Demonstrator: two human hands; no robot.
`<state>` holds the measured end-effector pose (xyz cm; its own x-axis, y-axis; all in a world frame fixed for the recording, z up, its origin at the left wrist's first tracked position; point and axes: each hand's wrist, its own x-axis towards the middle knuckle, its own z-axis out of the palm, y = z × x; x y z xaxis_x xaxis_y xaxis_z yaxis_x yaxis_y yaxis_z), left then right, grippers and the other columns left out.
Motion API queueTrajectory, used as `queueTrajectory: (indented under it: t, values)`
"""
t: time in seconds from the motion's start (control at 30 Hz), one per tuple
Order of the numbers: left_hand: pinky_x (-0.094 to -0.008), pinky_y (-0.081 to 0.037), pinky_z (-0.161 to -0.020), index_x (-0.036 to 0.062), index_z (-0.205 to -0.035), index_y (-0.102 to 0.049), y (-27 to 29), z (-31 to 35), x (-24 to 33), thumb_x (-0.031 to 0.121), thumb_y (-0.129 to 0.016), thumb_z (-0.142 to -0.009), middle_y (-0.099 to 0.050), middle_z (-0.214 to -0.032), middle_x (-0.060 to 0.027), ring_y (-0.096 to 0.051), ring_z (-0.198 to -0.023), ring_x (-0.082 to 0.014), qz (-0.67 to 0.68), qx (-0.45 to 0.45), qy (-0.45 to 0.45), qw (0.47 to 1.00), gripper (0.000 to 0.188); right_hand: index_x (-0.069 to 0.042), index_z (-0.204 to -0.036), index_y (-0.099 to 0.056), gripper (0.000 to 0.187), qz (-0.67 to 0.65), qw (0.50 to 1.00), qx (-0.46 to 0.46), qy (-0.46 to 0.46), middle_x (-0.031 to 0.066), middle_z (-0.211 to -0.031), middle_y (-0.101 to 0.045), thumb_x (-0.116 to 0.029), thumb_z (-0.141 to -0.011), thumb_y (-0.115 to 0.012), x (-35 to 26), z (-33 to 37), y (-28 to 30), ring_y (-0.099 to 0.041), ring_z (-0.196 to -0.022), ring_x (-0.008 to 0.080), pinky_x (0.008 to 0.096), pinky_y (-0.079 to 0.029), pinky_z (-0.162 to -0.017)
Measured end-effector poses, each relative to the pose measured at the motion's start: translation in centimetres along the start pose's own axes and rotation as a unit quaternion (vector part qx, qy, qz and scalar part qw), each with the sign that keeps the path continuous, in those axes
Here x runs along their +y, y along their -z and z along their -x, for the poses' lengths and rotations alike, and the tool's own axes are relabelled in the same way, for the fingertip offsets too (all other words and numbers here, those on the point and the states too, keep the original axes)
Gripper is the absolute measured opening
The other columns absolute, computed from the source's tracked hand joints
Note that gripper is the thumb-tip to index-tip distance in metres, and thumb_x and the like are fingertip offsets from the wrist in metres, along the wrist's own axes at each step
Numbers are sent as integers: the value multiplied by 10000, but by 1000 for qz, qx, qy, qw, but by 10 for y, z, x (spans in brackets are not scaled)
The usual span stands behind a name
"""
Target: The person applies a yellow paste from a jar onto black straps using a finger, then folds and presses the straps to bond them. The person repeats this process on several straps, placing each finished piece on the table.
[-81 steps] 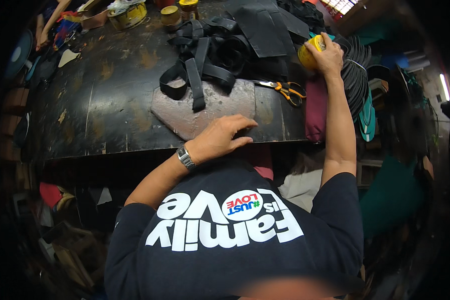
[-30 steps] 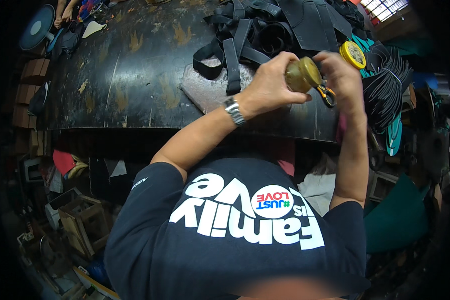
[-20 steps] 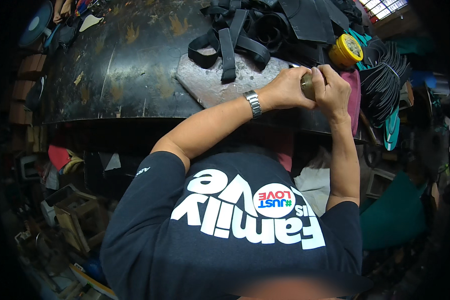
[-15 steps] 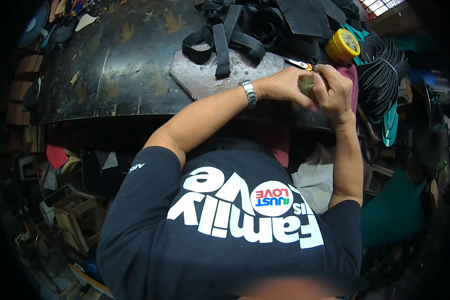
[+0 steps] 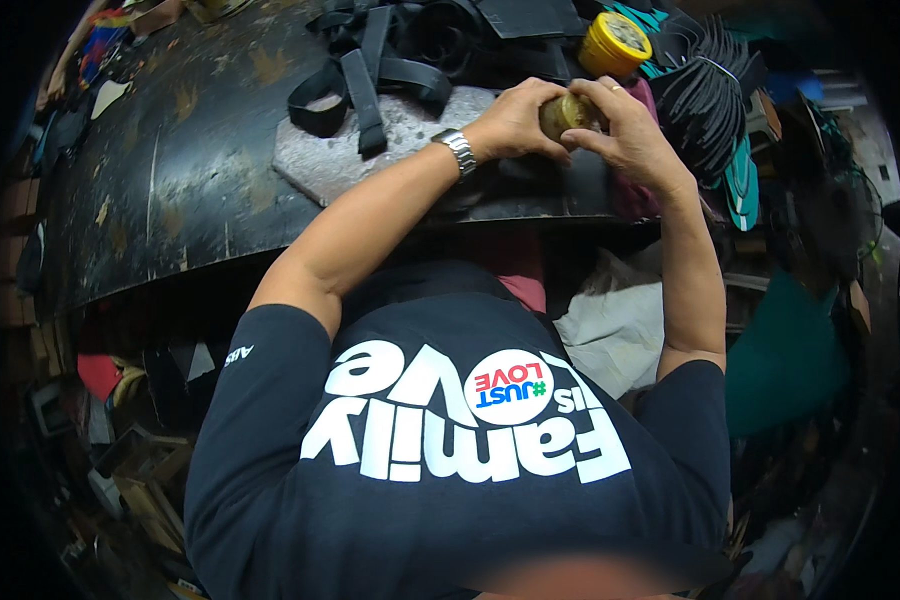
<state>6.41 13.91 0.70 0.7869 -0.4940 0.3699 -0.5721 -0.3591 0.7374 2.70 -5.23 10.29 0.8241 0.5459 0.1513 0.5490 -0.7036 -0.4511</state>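
Note:
Both hands hold a small round olive-brown container (image 5: 568, 117) just above the near right edge of the black table. My left hand (image 5: 515, 120), below a metal-band watch (image 5: 458, 152), curls its thumb and fingers round the left side. My right hand (image 5: 625, 130) grips the right side, thumb at the front and fingers over the top. The container's contents cannot be made out. To the left of my hands lies a grey stone-like slab (image 5: 315, 165) with black straps (image 5: 370, 95) across it.
A yellow tub (image 5: 610, 48) stands just beyond my hands. Right of it are a bundle of thin black strips (image 5: 705, 95) and teal sole-shaped pieces (image 5: 740, 185). Black sheets (image 5: 530, 17) lie at the back of the table (image 5: 185, 150). Pale cloth (image 5: 615, 330) lies below the table's edge.
The whole view has shifted, moving the table and hands up and left in the picture. My grip has altered slightly and more of the container shows. The scissors beside my hands are no longer visible.

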Motion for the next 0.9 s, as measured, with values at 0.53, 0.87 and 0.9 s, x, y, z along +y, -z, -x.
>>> queueTrajectory:
  t: [0.53,0.87,0.9]
  values:
    - [-382,-443,-1082,72,-1458,-426,15,8,-1,304,-943,-645,-641,-1296,-170,-585,-1258,-299,37,-39,29,998,991,-100,-1345,-632,580,-281,934,170,-143,42,-1137,-639,-149,-805,-838,50,4,-1,-623,-1022,156,279,-510,-920]
    - [-278,-541,-756,43,-1123,-714,125,127,28,107,-759,-863,-717,-1003,-86,-692,-845,-168,-38,133,74,988,271,-92,-1385,-564,624,60,978,153,-128,174,-1342,-606,-97,-797,-774,48,-8,-28,-534,-1302,313,374,-396,-1104]
    - [-278,-538,-739,46,-1099,-720,135,137,26,98,-765,-850,-720,-983,-85,-694,-824,-171,-55,161,74,983,258,-81,-1317,-613,509,28,982,177,-68,165,-1349,-604,-112,-829,-753,44,-8,-24,-538,-1292,310,372,-396,-1102]
